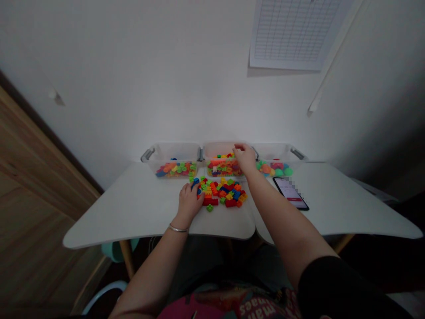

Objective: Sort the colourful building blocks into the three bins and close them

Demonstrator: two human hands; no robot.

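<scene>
A pile of coloured building bricks (223, 192) lies on the white table (139, 208) in front of me. My left hand (188, 200) rests at the pile's left edge, fingers curled onto the bricks; what it grips, if anything, is hidden. My right hand (245, 157) reaches over the middle clear bin (215, 153), which holds several mixed bricks, with fingers bent downward over its right side. Whether those fingers hold a brick I cannot make out.
A left clear bin (166, 155) holds orange and green pieces, and a right clear bin (282, 153) holds rounder coloured pieces. A phone (291, 193) with a lit screen lies to the right of the pile. A white wall stands behind the bins.
</scene>
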